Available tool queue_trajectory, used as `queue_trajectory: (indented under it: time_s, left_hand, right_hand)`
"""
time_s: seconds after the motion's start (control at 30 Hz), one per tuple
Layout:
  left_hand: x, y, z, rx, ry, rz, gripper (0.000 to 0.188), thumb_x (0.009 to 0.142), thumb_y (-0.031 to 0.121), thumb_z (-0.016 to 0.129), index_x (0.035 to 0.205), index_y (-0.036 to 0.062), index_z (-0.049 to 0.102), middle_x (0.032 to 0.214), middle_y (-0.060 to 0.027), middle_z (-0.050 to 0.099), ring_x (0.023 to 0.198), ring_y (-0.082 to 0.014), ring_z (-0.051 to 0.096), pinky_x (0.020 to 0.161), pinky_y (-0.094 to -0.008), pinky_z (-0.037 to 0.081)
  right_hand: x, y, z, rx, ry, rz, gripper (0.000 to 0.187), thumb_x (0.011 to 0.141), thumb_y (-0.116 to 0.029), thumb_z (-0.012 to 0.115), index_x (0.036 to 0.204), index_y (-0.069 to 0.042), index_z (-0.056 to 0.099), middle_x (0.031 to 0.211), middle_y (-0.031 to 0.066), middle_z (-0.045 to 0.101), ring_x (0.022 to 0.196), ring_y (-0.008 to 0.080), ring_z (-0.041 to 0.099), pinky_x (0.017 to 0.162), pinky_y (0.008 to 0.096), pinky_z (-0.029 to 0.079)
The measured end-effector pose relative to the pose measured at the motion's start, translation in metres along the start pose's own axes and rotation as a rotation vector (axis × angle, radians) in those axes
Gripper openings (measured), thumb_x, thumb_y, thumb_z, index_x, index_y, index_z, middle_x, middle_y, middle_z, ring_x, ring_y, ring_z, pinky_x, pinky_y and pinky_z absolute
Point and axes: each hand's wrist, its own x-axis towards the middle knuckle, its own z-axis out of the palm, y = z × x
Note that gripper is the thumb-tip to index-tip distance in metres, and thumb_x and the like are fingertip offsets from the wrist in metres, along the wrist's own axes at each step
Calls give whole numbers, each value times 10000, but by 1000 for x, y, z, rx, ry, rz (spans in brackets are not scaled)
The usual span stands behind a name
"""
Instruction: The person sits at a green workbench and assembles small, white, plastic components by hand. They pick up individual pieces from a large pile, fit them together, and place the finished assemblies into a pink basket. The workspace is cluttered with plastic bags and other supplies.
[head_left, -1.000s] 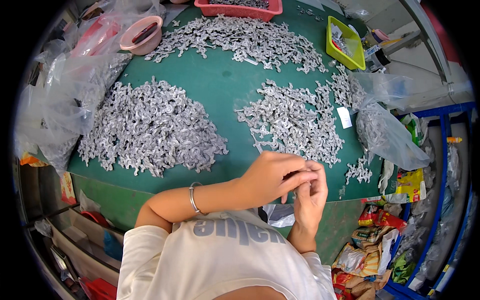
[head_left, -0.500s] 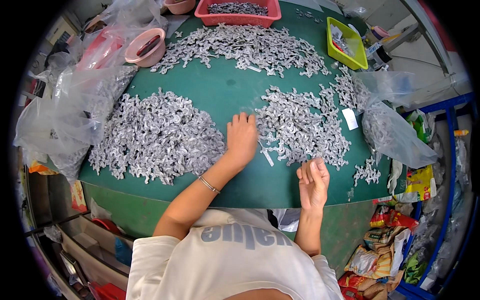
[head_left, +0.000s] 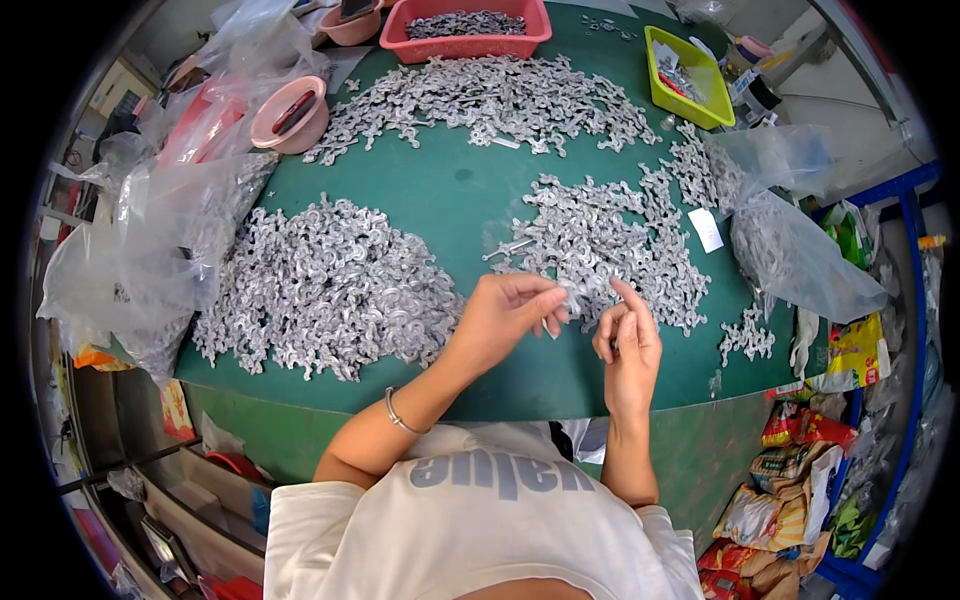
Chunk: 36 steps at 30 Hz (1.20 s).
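My left hand (head_left: 505,318) pinches a small silvery metal part (head_left: 570,302) between thumb and fingertips, just over the near edge of the right pile of metal parts (head_left: 625,245). Close by on the right, my right hand (head_left: 630,345) is raised with its index finger pointing up toward that part and its other fingers curled in. Whatever the curled fingers hold, if anything, is hidden. A larger heap of metal parts (head_left: 330,290) lies left of my left forearm. One straight silvery piece (head_left: 510,247) rests at the right pile's left edge.
A wide band of metal parts (head_left: 480,100) spreads across the far side of the green table (head_left: 440,195). Behind it stands a red basin (head_left: 465,45). A yellow-green basket (head_left: 690,80) is far right, a pink bowl (head_left: 290,115) far left. Plastic bags (head_left: 130,240) (head_left: 800,260) flank the table.
My left hand has drawn back from the right pile's left edge toward my right hand, a small metal part now in its fingers. My right index finger has straightened upward.
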Motion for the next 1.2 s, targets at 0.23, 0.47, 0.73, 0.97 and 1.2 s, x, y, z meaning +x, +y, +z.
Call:
queue_trajectory:
  time_s: [0.23, 0.47, 0.73, 0.97, 1.2]
  left_hand:
    - [-20, 27, 10, -41, -150, -48, 169, 849, 110, 531, 844, -36, 616, 690, -47, 592, 575, -89, 518, 527, -208, 419]
    - [-27, 36, 11, -24, -187, -11, 160, 847, 74, 519, 899, -45, 611, 715, -53, 586, 600, -83, 512, 545, -208, 428]
    - [-31, 36, 11, -64, -192, 7, 163, 841, 59, 523, 929, -52, 605, 726, -61, 582, 612, -87, 513, 552, -209, 432]
    - [-31, 34, 4, 61, -150, 15, 129, 829, 57, 540, 876, -48, 599, 731, -66, 570, 621, -115, 530, 558, -227, 438]
    - [-39, 25, -64, 1443, 247, 314, 94, 676, 66, 601, 647, -18, 569, 735, -116, 487, 722, -272, 494, 618, -365, 399]
  right_hand:
    - [-11, -27, 10, -169, -38, -83, 144, 832, -98, 541, 910, 15, 586, 693, 0, 501, 541, 25, 394, 467, 158, 284]
    - [-19, -34, 11, -101, -75, -117, 130, 829, -49, 512, 934, 19, 547, 686, 26, 528, 523, 29, 408, 463, 162, 295]
    - [-24, -37, 17, -53, 9, -166, 150, 797, -15, 536, 939, 34, 545, 753, 63, 562, 530, 46, 444, 467, 161, 319]
    - [-21, -33, 11, -221, -84, -152, 236, 770, 15, 559, 1005, 30, 550, 746, 35, 557, 594, 33, 447, 524, 163, 338]
    - [18, 27, -7, -871, -148, -192, 245, 729, -10, 610, 972, -34, 587, 737, 90, 591, 610, 164, 549, 571, 270, 413]
